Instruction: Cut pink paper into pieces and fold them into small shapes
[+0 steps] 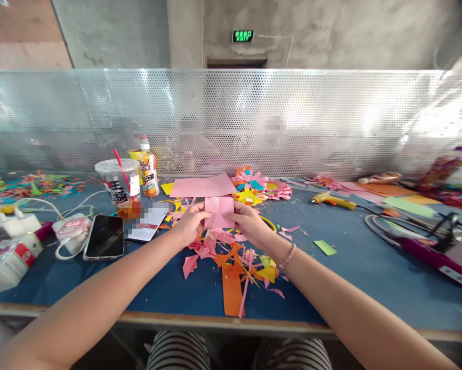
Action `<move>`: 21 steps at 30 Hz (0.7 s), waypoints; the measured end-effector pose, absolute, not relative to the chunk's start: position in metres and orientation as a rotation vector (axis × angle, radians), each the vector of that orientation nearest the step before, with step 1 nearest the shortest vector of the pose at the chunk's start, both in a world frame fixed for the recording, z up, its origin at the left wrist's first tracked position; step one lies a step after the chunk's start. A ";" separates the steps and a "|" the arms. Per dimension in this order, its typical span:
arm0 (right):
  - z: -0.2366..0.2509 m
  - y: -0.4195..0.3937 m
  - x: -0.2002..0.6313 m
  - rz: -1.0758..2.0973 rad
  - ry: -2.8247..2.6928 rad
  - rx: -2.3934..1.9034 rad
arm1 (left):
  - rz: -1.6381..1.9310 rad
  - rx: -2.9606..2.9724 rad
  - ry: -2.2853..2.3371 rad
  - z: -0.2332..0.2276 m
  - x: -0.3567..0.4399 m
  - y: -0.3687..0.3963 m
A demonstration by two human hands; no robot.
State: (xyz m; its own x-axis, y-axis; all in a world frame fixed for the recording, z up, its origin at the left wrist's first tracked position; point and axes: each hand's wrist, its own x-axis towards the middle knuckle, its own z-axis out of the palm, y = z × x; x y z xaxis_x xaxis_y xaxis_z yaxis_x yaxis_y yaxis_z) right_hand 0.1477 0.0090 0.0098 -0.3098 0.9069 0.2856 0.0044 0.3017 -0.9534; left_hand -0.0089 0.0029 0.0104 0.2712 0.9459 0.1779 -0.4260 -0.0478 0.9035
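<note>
A small square of pink paper [219,213], faintly creased, is held up over the middle of the table. My left hand [192,222] pinches its left edge between thumb and fingers. On the opposite edge, my right hand [250,222] grips it the same way. Beneath both hands lies a heap of pink paper scraps [205,246], with an orange paper strip [233,290] reaching toward the table's front edge. Behind the held square rests a larger pink sheet [202,185]. Several paper flowers [250,180] sit just behind my right hand.
To the left stand a plastic cup with a red straw [117,180], a drink bottle [148,169] and a black-screened phone [104,237]. On the right lie a yellow glue gun [334,200], a green paper piece [325,247] and a purple power strip [439,264]. A perforated metal panel [231,118] borders the back.
</note>
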 end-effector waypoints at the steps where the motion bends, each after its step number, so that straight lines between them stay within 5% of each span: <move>1: 0.010 0.009 0.148 1.187 -1.589 -0.864 | 1.229 1.099 0.604 0.010 -0.009 0.004; 21: 0.016 0.007 0.151 1.489 -1.277 -0.800 | 1.158 1.159 0.699 0.005 -0.018 0.011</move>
